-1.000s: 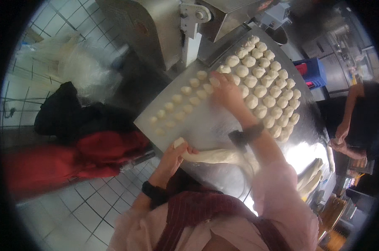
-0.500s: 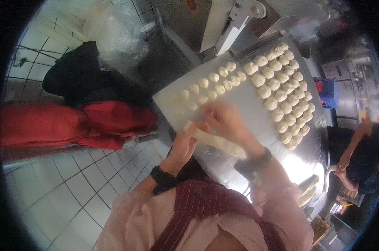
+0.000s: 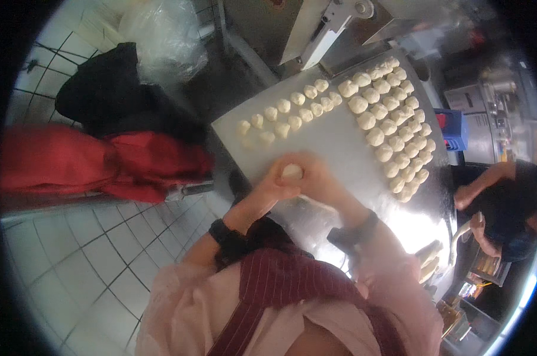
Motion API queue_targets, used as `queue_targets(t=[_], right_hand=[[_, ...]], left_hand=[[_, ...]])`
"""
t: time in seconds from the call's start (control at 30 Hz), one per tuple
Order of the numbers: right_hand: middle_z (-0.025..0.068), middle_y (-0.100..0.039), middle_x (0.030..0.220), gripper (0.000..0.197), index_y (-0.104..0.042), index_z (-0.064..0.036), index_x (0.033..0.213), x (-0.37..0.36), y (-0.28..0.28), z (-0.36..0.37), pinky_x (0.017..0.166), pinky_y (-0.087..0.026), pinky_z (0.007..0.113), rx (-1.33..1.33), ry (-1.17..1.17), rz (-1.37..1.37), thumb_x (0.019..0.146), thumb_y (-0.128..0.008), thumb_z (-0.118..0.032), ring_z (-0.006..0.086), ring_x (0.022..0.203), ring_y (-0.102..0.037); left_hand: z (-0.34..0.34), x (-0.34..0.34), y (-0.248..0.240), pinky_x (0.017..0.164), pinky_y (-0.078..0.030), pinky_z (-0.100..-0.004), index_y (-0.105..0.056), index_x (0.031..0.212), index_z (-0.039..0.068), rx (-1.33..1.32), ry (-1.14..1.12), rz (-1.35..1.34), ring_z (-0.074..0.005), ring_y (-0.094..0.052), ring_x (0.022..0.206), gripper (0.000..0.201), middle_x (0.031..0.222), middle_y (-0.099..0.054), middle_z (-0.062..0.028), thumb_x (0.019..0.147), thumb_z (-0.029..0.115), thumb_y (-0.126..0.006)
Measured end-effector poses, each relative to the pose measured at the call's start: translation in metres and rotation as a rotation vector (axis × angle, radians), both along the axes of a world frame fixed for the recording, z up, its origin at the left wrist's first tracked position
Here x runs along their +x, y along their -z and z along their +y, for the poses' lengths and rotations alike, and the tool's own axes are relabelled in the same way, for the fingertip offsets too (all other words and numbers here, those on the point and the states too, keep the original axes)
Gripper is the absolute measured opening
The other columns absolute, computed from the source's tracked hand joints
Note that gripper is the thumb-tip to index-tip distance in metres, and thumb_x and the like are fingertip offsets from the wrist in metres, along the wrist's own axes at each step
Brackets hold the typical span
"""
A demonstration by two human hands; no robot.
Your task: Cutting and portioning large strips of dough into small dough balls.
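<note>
My left hand (image 3: 272, 185) and my right hand (image 3: 317, 175) are together above the near left part of the metal table (image 3: 333, 139). Their fingers are curled round the pale, rounded end of a dough rope (image 3: 292, 172). The rest of the rope trails out below my right hand, mostly hidden by it. Beyond my hands lie two slanting rows of small dough pieces (image 3: 282, 129). A larger block of round dough balls (image 3: 389, 126) covers the right side of the table.
To the left hang a red cloth (image 3: 155, 166) and a black cloth (image 3: 102, 89), beside a clear plastic bag (image 3: 161, 41). A metal machine arm (image 3: 327, 38) stands behind the table. At right are a blue basket (image 3: 453, 129) and another person (image 3: 496, 207) handling a dough strip.
My right hand has come back from the dough rows to my left hand, and both now close round the rope's end. A dough piece lies at the near row's left end.
</note>
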State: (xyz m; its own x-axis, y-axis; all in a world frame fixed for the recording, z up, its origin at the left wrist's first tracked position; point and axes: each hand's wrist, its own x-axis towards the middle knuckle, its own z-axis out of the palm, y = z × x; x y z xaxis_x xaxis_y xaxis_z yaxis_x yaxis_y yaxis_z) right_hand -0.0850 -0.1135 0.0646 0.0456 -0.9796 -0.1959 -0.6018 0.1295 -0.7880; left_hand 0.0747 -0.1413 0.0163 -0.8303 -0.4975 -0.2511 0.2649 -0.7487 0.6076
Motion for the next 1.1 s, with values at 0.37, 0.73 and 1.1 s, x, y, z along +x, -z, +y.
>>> queue_targets(t=[0.37,0.73,1.1], right_hand=[[0.0128,-0.063,0.087,0.022,-0.063,-0.0069,0.096,0.015,0.017,-0.017,0.072,-0.050,0.039,-0.083,0.211,0.014,0.077,-0.066,-0.018,0.0298,0.080,-0.063],[0.0182,-0.056,0.106,0.027,-0.060,-0.0080,0.107,0.074,0.041,-0.094,0.085,-0.045,0.044,-0.317,-0.097,0.092,0.081,-0.061,-0.017,0.0380,0.100,-0.055],[0.0135,-0.058,0.106,0.030,-0.058,-0.0082,0.110,0.082,0.039,-0.100,0.078,-0.051,0.043,-0.380,0.042,0.181,0.080,-0.061,-0.011,0.0349,0.095,-0.060]], left_hand=[[0.013,0.006,0.002,0.079,-0.043,-0.0261,-0.060,0.096,0.005,-0.336,0.200,-0.239,-0.0107,-0.056,0.085,0.013,0.090,-0.061,-0.0026,0.092,0.016,-0.056],[0.046,0.043,0.028,0.085,-0.042,-0.0291,-0.055,0.107,0.004,0.106,0.095,-0.169,-0.0138,-0.055,0.094,0.021,0.099,-0.059,-0.0035,0.091,0.018,-0.053],[0.038,0.041,0.022,0.092,-0.042,-0.0295,-0.049,0.122,0.004,0.175,0.078,-0.206,-0.0173,-0.054,0.106,0.033,0.115,-0.055,-0.0050,0.089,0.008,-0.050]])
